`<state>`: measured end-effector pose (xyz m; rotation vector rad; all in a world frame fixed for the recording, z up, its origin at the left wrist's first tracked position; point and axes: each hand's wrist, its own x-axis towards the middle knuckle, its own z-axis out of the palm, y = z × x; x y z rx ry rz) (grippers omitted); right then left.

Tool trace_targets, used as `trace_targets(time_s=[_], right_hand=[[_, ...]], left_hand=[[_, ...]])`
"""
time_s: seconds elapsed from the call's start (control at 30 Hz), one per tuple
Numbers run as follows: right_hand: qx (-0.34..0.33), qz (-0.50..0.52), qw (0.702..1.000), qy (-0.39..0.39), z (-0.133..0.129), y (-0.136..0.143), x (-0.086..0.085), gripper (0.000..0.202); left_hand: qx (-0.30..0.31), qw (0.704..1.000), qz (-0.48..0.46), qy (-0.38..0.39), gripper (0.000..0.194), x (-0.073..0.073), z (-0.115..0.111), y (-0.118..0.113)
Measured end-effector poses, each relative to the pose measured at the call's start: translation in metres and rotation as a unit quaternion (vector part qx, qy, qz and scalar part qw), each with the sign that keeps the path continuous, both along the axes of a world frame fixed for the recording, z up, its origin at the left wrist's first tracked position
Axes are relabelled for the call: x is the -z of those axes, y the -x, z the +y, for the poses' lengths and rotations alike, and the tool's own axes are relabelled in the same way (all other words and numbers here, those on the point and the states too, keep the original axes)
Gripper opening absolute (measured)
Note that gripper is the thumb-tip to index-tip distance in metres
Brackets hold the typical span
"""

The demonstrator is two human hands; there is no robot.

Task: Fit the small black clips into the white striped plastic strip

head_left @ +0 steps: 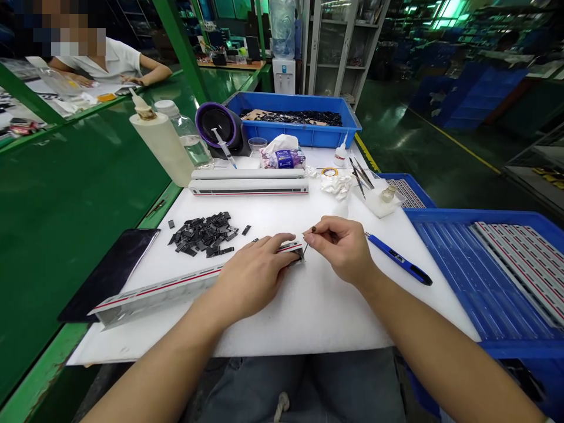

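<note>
Rail end (296,254) beneath hands, obscured.

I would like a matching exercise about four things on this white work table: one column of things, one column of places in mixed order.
Things:
1. pile of small black parts
2. blue pen-shaped tool
3. tissue pack
4. long white strip with red line

Places:
A. under the left hand
B. right of the right hand
C. before the blue bin
D. left of both hands

Pairs: 1-D, 2-B, 3-C, 4-A
</note>
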<state>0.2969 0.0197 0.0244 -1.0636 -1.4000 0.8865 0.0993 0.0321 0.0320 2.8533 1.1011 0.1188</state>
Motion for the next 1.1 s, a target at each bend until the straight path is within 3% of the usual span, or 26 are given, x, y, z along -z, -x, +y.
trace_targets(time_s=[0.2,0.47,0.53,0.57,0.6,0.67,0.73,0.87,1.0,1.1], right_hand=[[0.019,0.065,0.998,0.007,0.003,-0.007,0.000,0.017],[0.010,0.027,0.999,-0.016,0.001,-0.005,0.000,0.018],[0.078,0.006,0.994,-0.076,0.004,-0.017,-0.006,0.016],[0.154,-0.005,0.980,-0.122,0.007,-0.028,-0.011,0.016],[0.250,-0.013,0.953,-0.170,0.011,-0.041,-0.016,0.015],[0.441,-0.020,0.865,-0.238,0.019,-0.073,-0.025,0.012],[0.539,-0.037,0.806,-0.240,0.027,-0.103,-0.031,0.011],[0.547,-0.102,0.810,-0.184,0.038,-0.138,-0.027,0.019],[0.542,-0.163,0.813,-0.139,0.049,-0.143,-0.016,0.029],[0.512,-0.203,0.832,-0.068,0.055,-0.143,-0.009,0.027]], left_hand=[[-0.001,1.000,-0.005,0.008,0.035,0.000,0.000,0.001],[-0.002,1.000,-0.003,0.007,0.036,0.000,0.000,0.000],[-0.002,1.000,0.000,0.007,0.036,0.000,0.000,0.000],[-0.003,1.000,-0.001,0.007,0.036,0.000,0.000,0.001],[-0.005,1.000,-0.003,0.007,0.035,0.000,0.000,0.001],[-0.008,1.000,-0.005,0.007,0.035,0.001,0.000,0.001],[-0.007,1.000,-0.007,0.008,0.035,0.001,0.001,0.001],[0.001,1.000,0.000,0.011,0.034,0.000,0.003,0.000],[0.000,1.000,0.004,0.017,0.035,-0.001,0.002,0.000],[-0.001,1.000,-0.002,0.021,0.035,-0.002,0.002,0.000]])
